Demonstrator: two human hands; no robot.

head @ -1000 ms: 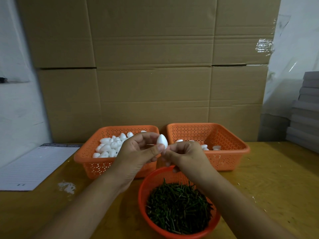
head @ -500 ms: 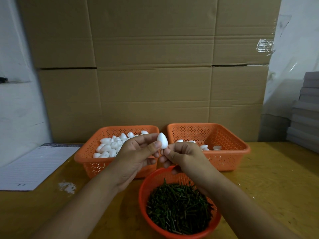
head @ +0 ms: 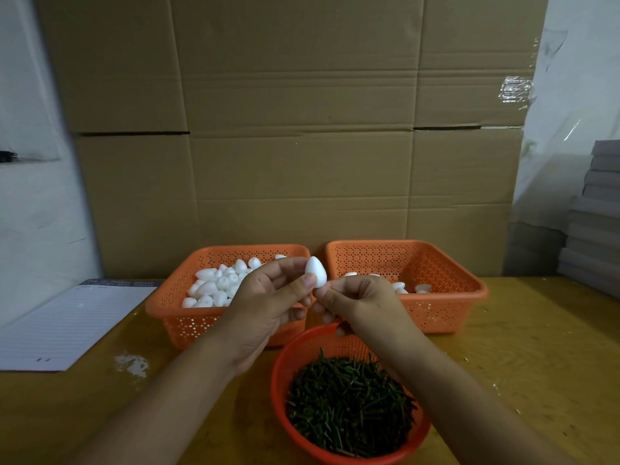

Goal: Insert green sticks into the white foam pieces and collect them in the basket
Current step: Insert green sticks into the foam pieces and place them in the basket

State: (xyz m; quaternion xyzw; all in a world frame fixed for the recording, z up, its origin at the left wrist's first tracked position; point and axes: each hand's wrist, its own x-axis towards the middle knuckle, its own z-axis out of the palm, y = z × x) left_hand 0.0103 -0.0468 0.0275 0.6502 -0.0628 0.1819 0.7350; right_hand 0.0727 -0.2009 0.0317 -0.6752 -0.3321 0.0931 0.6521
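Observation:
My left hand (head: pixel 268 300) pinches a white egg-shaped foam piece (head: pixel 316 270) between thumb and fingers, above the gap between two orange baskets. My right hand (head: pixel 355 300) meets it from the right, fingertips curled at the foam's lower end; no green stick shows between them. The left orange basket (head: pixel 174 307) holds several white foam pieces (head: pixel 218 283). The right orange basket (head: pixel 446 280) holds a few foam pieces (head: pixel 401 286). A round red basket (head: pixel 285 360) full of green sticks (head: pixel 349 401) sits in front, under my wrists.
A lined paper pad (head: pixel 67 327) lies at the left on the wooden table (head: pixel 536 347). White crumbs (head: pixel 132 364) lie near it. A cardboard wall (head: pixel 302 129) stands behind the baskets. Grey stacked boards (head: pixel 593 213) rise at the far right.
Both hands stayed together over the baskets. The foam piece has tilted slightly and my right fingertips have shifted at its lower end.

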